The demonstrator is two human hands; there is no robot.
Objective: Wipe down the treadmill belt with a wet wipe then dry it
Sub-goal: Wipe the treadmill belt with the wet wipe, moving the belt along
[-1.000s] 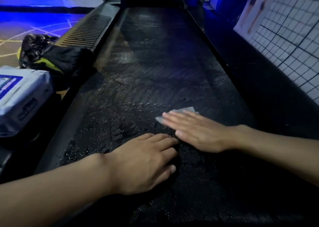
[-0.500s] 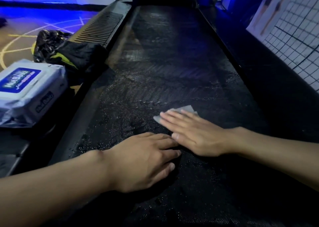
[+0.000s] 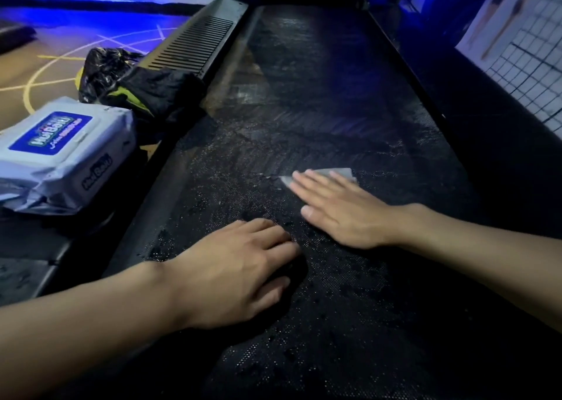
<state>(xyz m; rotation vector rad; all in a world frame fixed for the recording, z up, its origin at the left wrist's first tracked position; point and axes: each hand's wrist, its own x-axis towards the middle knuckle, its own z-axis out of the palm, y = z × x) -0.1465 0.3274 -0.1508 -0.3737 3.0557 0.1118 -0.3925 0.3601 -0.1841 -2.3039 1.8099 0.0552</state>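
The black treadmill belt [image 3: 319, 101] runs away from me, with wet streaks across its middle. My right hand [image 3: 337, 208] lies flat with straight fingers and presses a pale wet wipe [image 3: 340, 173] onto the belt; only the wipe's far edge shows beyond the fingertips. My left hand [image 3: 240, 265] rests palm down on the belt nearer to me, a little left of the right hand, fingers loosely bent and holding nothing.
A white and blue pack of wet wipes [image 3: 60, 150] lies on the left side rail. Behind it sit a dark cloth [image 3: 158, 92] and a crumpled black bag [image 3: 103, 65]. A ribbed side rail [image 3: 194, 43] flanks the belt's left; a tiled wall [image 3: 529, 62] stands to the right.
My right hand has slid the wipe a little to the right and farther up the belt. My left hand stays planted. The view has shifted, showing more of the wipes pack.
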